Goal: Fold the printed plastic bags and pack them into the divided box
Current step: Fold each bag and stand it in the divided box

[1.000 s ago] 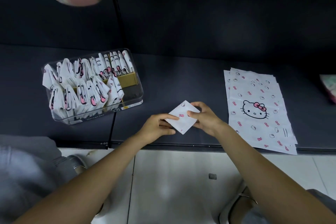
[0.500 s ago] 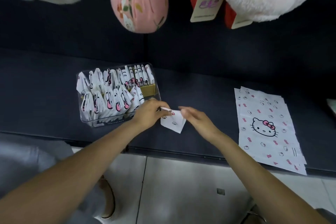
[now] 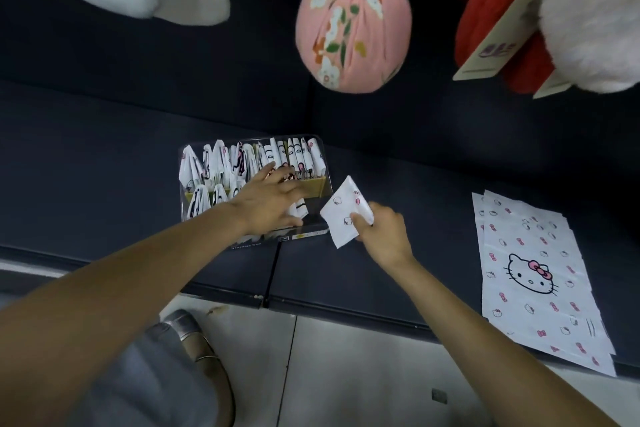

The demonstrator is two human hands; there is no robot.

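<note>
The right hand pinches the folded bag by its lower right edge, thumb on top and the other fingers curled beneath, so the white square stands tilted just off the right wall of the divided box. The left hand reaches into the box with fingers spread and fairly straight, the tips resting among the packed bags near the cardboard divider; it seems to press them aside, gripping nothing.

To do this well, the left fingers should hold the standing bags back to open a gap at the box's right end, and the right hand should slide the square in edge first, upright, without letting the fold spring loose.

The unfolded bags lie stacked flat near the front right edge of the dark bench.
</note>
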